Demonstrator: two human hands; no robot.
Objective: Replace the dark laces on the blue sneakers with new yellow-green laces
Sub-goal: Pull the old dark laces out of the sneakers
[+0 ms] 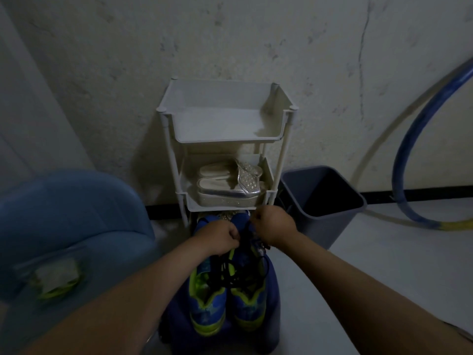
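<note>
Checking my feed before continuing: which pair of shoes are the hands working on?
The blue sneakers with yellow-green trim, nearest the camera; left hand and right hand pinch their dark laces. The silver pair sits apart on the rack, middle tier.

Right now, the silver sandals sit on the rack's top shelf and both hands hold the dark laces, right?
No. The head view shows the silver sandals on the middle shelf of the rack, not the top. The left hand and right hand do hold the dark laces.

Left hand (220, 238) and right hand (275, 226) pinch dark laces (231, 275) over blue sneakers (207, 310).
</note>
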